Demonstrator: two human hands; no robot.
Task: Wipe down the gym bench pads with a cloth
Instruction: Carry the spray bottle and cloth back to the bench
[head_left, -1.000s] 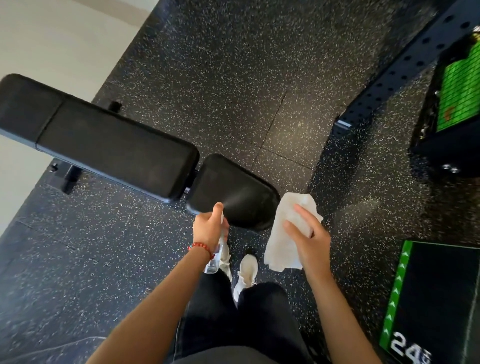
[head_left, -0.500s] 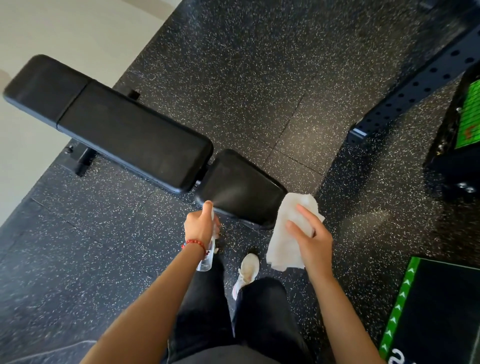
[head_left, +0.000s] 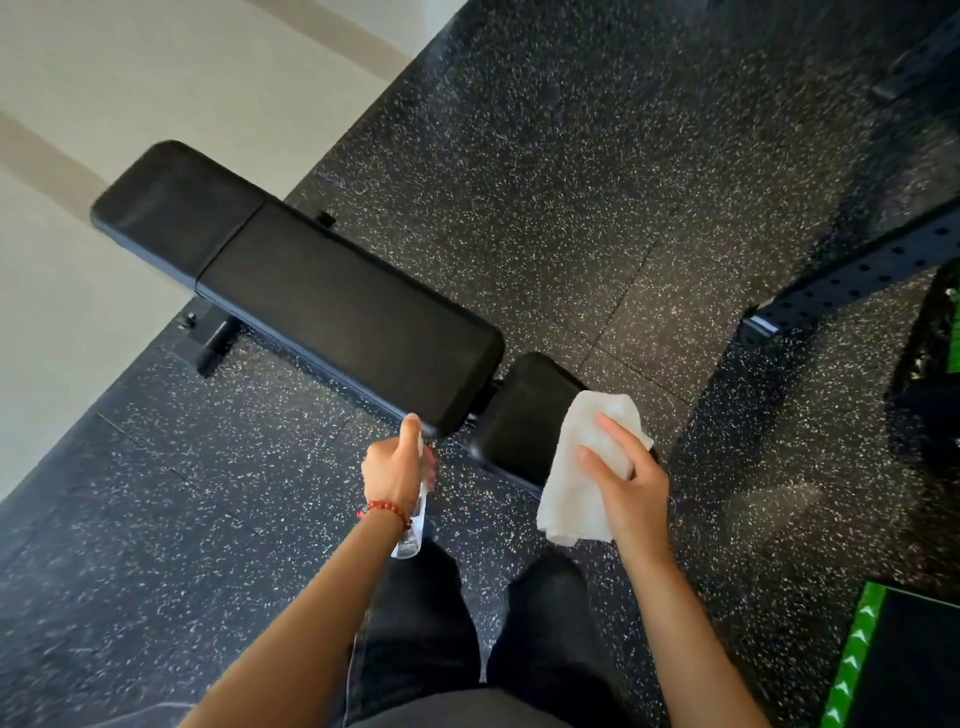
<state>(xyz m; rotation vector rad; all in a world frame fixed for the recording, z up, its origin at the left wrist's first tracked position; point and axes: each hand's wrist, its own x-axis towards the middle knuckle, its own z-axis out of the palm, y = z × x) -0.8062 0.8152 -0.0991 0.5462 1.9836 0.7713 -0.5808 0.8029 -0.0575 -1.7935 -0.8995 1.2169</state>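
Observation:
A black gym bench stands on the speckled floor, its long back pad (head_left: 332, 306) running up to the left and its short seat pad (head_left: 524, 415) nearest me. My left hand (head_left: 395, 467) grips a small clear spray bottle (head_left: 410, 535), index finger on top, just off the near corner of the back pad. My right hand (head_left: 623, 483) holds a white cloth (head_left: 582, 467) that hangs over the seat pad's right side and hides part of it.
A black perforated rack beam (head_left: 857, 270) lies on the floor at the right. A green-edged black box (head_left: 904, 665) sits at lower right, and dark gear with green stands at the right edge (head_left: 935, 364). A pale wall (head_left: 130, 78) lies behind the bench. My dark-trousered legs (head_left: 415, 623) are below.
The view has shifted left along the bench, so the back pad is more central. My left hand with the bottle went from the seat pad's front to the back pad's near corner. The cloth hand stays by the seat pad.

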